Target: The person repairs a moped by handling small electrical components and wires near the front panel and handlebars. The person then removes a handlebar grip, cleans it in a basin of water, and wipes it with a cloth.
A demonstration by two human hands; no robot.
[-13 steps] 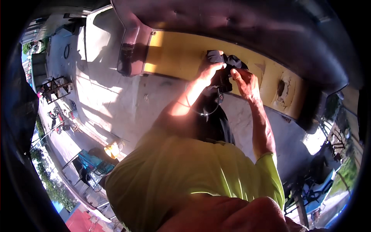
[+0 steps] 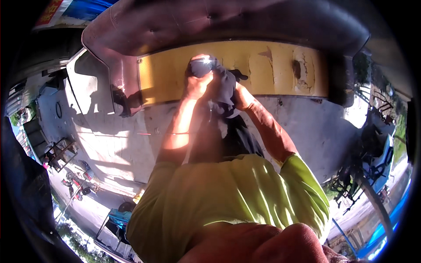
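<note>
A dark grey, crumpled cloth-like bundle [image 2: 224, 85] is held up in front of me, over the near edge of a worn sofa's yellow seat [image 2: 164, 70]. My left hand [image 2: 198, 84] is closed round its upper left part, where a bright glint shows. At the bundle's right side my right hand [image 2: 242, 98] grips the edge, its fingers mostly hidden by the material. A small black piece [image 2: 239, 74] sticks out beyond the bundle on the right; whether it belongs to it I cannot tell.
Behind the seat curves the sofa's maroon padded backrest [image 2: 210, 24], with an armrest [image 2: 127, 79] at left. The seat has a torn hole [image 2: 302, 70] at right. Pale floor [image 2: 109, 144] lies below. Blue furniture [image 2: 119, 218] stands at lower left, and dark metal frames [image 2: 346, 184] at right.
My view has turned, so the sofa sits differently. The dark bundle now hangs more spread out between my hands, and my right hand has moved lower along its side.
</note>
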